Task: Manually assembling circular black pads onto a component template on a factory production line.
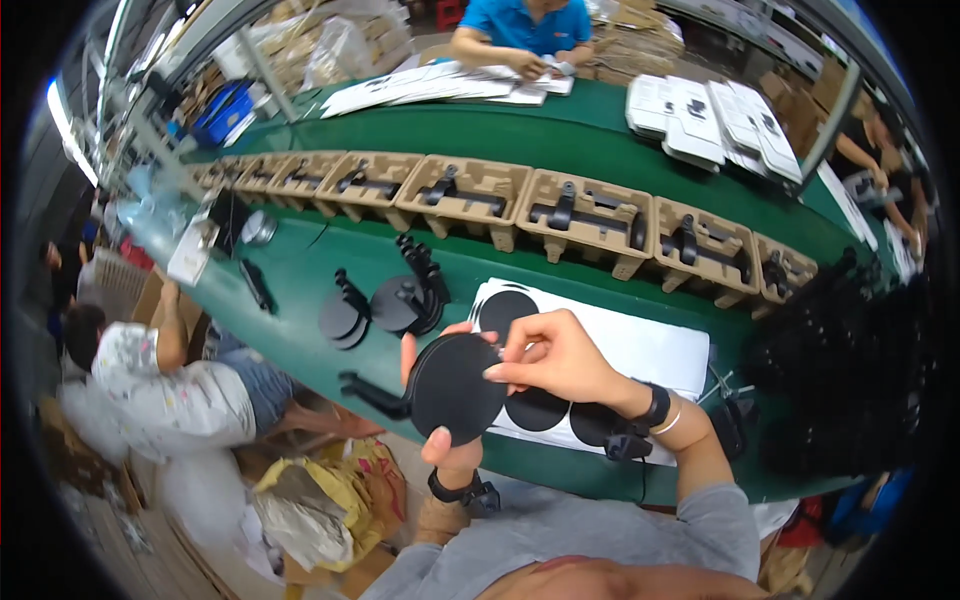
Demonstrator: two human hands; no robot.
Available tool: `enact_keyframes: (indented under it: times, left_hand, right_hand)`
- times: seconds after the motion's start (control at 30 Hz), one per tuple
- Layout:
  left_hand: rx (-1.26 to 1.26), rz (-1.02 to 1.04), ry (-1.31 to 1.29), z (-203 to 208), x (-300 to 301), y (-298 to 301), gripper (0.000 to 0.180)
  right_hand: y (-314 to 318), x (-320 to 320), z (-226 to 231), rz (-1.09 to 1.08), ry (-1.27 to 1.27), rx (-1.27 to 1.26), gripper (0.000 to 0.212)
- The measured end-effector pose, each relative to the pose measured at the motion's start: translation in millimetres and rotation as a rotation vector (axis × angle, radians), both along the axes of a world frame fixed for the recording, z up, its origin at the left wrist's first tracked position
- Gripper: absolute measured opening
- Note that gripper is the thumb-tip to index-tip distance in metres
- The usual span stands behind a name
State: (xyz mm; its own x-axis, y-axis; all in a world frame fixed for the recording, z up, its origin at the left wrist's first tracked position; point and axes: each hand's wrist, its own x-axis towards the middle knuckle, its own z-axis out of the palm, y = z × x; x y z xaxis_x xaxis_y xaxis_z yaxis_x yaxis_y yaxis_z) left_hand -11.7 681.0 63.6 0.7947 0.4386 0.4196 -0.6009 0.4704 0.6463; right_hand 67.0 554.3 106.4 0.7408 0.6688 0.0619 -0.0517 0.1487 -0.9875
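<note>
My left hand (456,452) is closed around a black stand with a round base and a bent arm that sticks out to the left. The base is tilted so its flat underside faces up. On that face lies a round black pad (460,388), its edge close to the base's rim. My right hand (565,358) pinches at the pad's right edge with thumb and forefinger; its other fingers are curled. Under and beyond my hands, a white sheet (640,345) with several round black pads lies on the green table.
More black stands (408,300) are grouped left of the sheet. A row of cardboard trays (465,215) with black parts crosses the table. White flat pieces (670,115) lie farther back. A person (525,40) in blue works opposite; another person (180,385) sits at left. Dark items fill the right.
</note>
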Motion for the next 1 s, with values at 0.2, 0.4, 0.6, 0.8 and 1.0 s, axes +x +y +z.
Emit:
enact_keyframes:
  times: [0.2,0.4,0.6,0.8,1.0]
  left_hand:
    - [-0.051,0.157,-0.051,-30.9,-2.3,50.9,0.088]
    - [-0.24,0.13,0.027,-36.4,-3.9,87.2,0.077]
    - [-0.289,-0.265,-0.05,-67.9,-6.4,107.5,0.08]
    - [-0.339,-0.471,0.137,-77.4,-7.0,78.7,0.087]
    - [0.66,0.133,0.454,-85.2,-3.1,89.0,0.048]
  right_hand:
    - [56.9,17.9,-21.6,-0.141,-0.848,-0.645,0.057]
    - [113.7,-21.1,-67.6,-0.229,-1.653,-0.002,0.041]
    - [120.7,-12.7,-74.0,-0.386,-1.537,0.081,0.031]
    - [97.9,27.5,-62.3,-0.496,-1.133,-0.073,0.029]
    - [75.9,176.2,-24.2,-0.685,-0.942,-0.47,0.015]
